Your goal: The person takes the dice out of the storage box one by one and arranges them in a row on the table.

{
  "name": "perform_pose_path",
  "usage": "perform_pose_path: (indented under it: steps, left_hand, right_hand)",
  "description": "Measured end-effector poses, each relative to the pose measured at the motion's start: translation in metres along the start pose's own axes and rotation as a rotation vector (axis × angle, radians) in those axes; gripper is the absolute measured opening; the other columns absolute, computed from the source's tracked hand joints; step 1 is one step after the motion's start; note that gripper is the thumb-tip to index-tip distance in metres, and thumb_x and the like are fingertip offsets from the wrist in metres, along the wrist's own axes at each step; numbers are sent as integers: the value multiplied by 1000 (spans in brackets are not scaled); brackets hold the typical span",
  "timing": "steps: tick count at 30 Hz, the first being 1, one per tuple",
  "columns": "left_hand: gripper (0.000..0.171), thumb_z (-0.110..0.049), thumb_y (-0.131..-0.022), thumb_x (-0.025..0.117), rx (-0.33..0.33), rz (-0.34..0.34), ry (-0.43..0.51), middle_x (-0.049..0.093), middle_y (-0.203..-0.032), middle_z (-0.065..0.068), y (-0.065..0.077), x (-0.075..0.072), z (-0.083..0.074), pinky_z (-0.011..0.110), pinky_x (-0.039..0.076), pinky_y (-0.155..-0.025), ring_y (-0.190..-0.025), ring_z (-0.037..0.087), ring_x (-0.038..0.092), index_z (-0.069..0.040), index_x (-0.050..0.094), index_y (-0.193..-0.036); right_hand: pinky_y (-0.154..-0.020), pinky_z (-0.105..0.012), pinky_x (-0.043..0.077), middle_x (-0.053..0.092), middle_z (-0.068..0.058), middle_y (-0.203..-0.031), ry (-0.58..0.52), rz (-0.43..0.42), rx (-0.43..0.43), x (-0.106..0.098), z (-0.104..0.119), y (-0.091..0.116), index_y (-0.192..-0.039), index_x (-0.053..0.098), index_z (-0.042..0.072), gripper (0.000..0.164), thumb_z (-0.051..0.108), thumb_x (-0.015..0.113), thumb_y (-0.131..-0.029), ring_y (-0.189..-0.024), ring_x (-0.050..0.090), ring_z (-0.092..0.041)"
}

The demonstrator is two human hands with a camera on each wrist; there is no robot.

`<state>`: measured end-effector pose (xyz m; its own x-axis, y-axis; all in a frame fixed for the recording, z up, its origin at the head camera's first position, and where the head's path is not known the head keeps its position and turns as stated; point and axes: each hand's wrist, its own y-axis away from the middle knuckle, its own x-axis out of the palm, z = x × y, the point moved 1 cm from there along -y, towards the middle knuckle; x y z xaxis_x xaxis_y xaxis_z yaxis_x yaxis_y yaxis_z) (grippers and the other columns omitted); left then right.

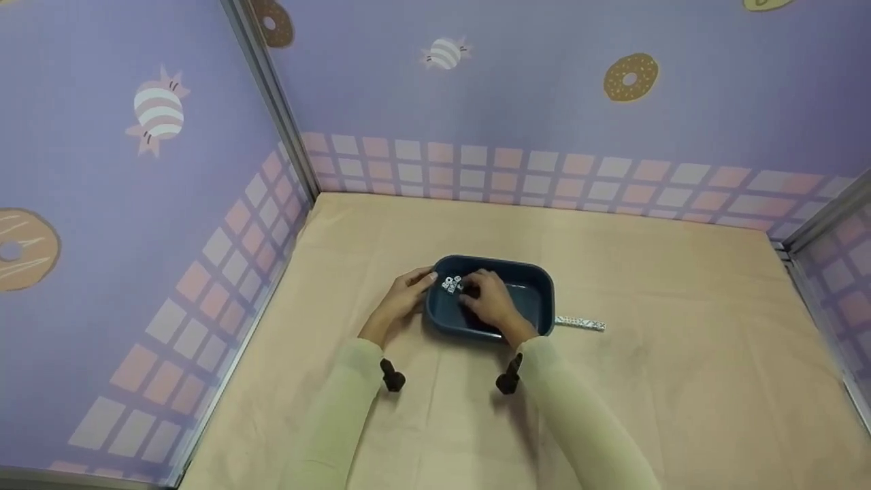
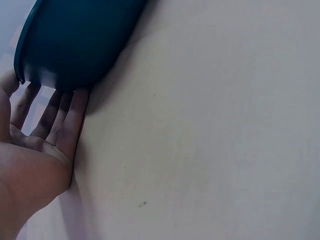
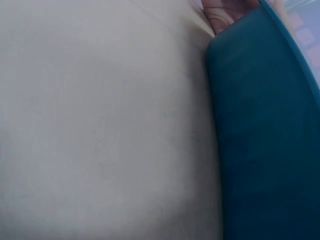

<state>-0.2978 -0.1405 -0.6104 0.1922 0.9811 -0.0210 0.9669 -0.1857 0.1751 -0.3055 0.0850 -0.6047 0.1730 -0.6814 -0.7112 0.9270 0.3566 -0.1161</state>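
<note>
A dark blue rectangular tray [image 1: 537, 299] with raised walls stands on the cloth. My left hand [image 1: 401, 299] grips its left end, thumb over the rim and fingers against the outer wall. In the left wrist view the fingers [image 2: 56, 117] reach to the tray's underside edge. Inside, toward the left, lies a small cluster of white pieces with dark markings [image 1: 449, 284]. Over the tray, my right hand [image 1: 491, 299] reaches in with bent fingers, the tips right at these pieces. I cannot tell whether it pinches one. The right wrist view shows mainly the tray's outer wall [image 3: 265, 140].
A narrow white patterned strip [image 1: 580, 324] lies just right of the tray. Beige cloth [image 1: 680, 354] covers the table. Purple panels with candy and doughnut pictures [image 1: 531, 88] rise behind and at the sides, joined by metal posts [image 1: 275, 95].
</note>
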Motion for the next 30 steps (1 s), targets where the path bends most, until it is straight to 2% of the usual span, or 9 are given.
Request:
perform_pose_path:
  steps: [3,10,20,25,30]
  left_hand:
    - [51,-38,-108,65,-18,8,-3,62,-146,12,2,-2,3,35,60,-92,-126,28,67,-12,59,-151]
    - [53,-41,-107,66,-23,-8,-14,61,-149,11,2,-4,3,37,58,-97,-129,29,65,-13,59,-152]
    - [50,-38,-106,67,-44,-2,72,61,-148,10,2,-1,-1,37,58,-96,-128,29,65,-15,61,-150]
    - [50,-37,-107,66,-22,-15,23,61,-149,10,2,1,-3,39,54,-103,-133,28,62,-13,61,-150]
    - [49,-37,-107,67,-17,-19,19,62,-148,10,0,2,-3,40,52,-106,-134,28,61,-13,62,-149]
  right_hand:
    - [-99,-47,50,67,-8,-112,-17,19,7,3,0,1,-116,76,5,22,10,81,-95,-107,60,-28]
    - [-89,-44,52,64,-5,-100,-44,50,34,3,1,-1,-103,73,6,12,3,79,-93,-95,60,-23]
    - [-84,-42,52,63,-5,-98,-15,55,56,2,1,-3,-99,72,7,11,3,79,-92,-91,59,-22]
    - [-85,-42,53,63,-5,-97,-4,51,49,1,0,-2,-99,72,7,11,3,80,-92,-91,60,-22]
    - [-85,-43,53,63,-5,-97,-10,43,46,0,-1,-2,-100,72,6,11,3,80,-92,-91,60,-22]
